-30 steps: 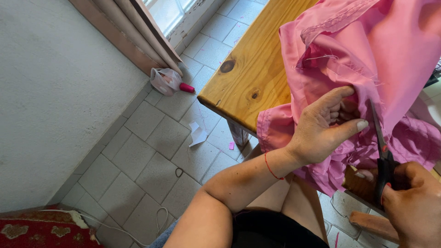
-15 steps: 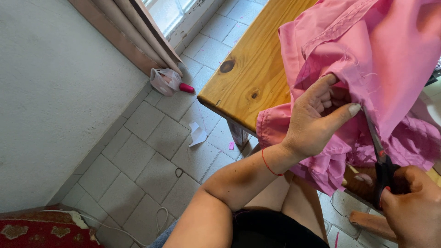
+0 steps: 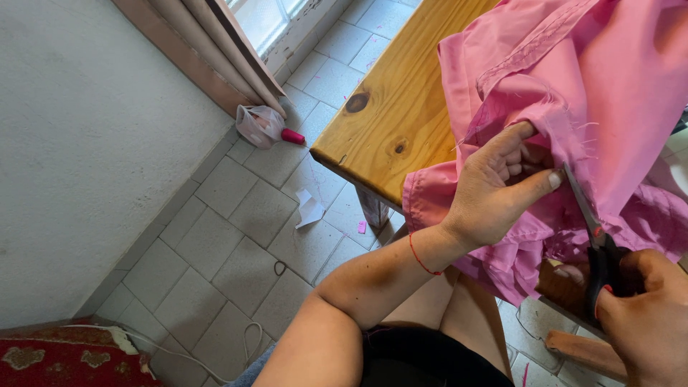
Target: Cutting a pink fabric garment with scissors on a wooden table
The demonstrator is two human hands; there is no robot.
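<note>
Gripping pink fabric (image 3: 609,86), the left hand (image 3: 494,190) curls palm-down (scissors (image 3: 591,229) clasped by the right hand (image 3: 648,315) at four o'clock).

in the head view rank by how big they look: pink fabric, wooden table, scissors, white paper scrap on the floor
1. pink fabric
2. wooden table, though the fabric hides much of it
3. scissors
4. white paper scrap, farther away, so its true size is unsure

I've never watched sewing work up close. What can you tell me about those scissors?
The scissors have slim grey metal blades and dark handles with a touch of red at the loops. The right hand grips the handles, fingers through the loops. The blades point up and away, lying against the frayed edge of the pink cloth, their tip next to the left hand's thumb. How far the blades are open cannot be told.
</note>
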